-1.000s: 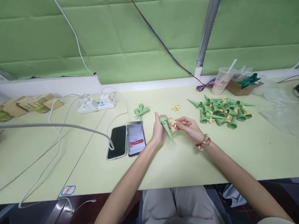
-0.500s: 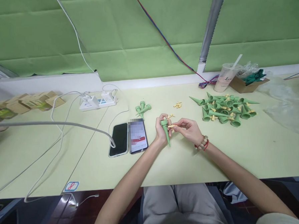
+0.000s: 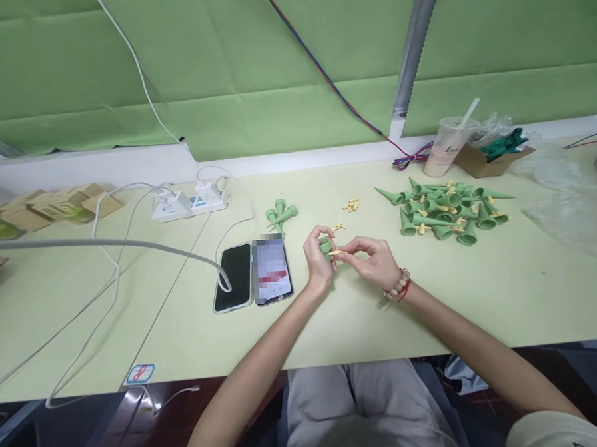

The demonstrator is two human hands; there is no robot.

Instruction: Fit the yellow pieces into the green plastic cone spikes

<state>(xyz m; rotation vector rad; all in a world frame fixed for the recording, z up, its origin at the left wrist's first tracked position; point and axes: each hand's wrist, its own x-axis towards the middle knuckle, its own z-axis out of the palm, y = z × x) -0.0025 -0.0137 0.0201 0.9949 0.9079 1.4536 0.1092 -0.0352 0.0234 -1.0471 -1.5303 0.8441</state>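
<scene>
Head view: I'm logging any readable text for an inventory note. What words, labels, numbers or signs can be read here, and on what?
No text can be read.
Sticker at the table edge: a red mark in a blue frame, too small to read.
Drink cup: dark print, blurred.
Lit phone: screen blurred out.
Power strip: a blue label, too small.
Brown boxes: green print, illegible.

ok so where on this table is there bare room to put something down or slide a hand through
Bare tabletop runs along the near edge, from the two phones rightward past the right hand, below the heap of green plastic cones. Crowded: white cables cross the left side, and the clear plastic bag fills the far right. The left hand holds a green cone.
</scene>
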